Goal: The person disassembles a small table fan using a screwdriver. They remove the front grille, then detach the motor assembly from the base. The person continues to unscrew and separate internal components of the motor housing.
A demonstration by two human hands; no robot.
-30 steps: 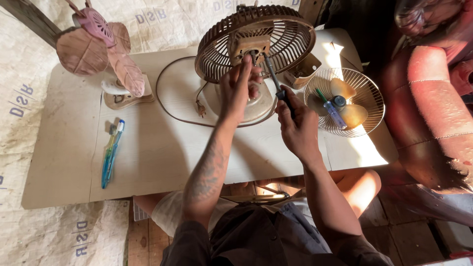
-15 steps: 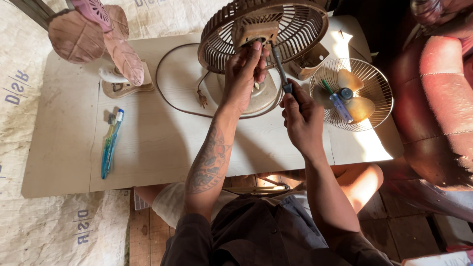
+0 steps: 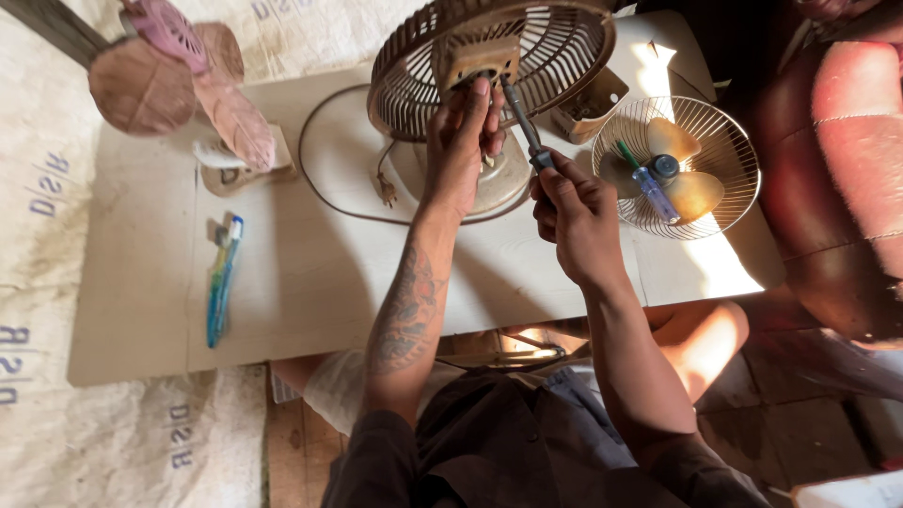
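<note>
A brown table fan (image 3: 555,47) with a ribbed rear guard stands on a round base on the white board (image 3: 310,292). My left hand (image 3: 461,141) reaches up to the motor housing behind the guard, fingertips pressed against it. My right hand (image 3: 574,212) grips the dark handle of a screwdriver (image 3: 520,118), whose shaft points up toward the housing beside my left fingers. The fan's power cord (image 3: 324,183) loops on the board left of the base.
A wire front guard (image 3: 705,122) lies to the right with yellow blades and a blue-handled screwdriver (image 3: 649,188) in it. Two toothbrushes (image 3: 222,282) lie at left. A pink fan blade set (image 3: 188,80) rests at upper left. Another person's red sleeve (image 3: 861,141) is at right.
The view has shifted slightly; both hands stay at the fan's motor housing, and the screwdriver shaft has tilted up closer to my left fingers.
</note>
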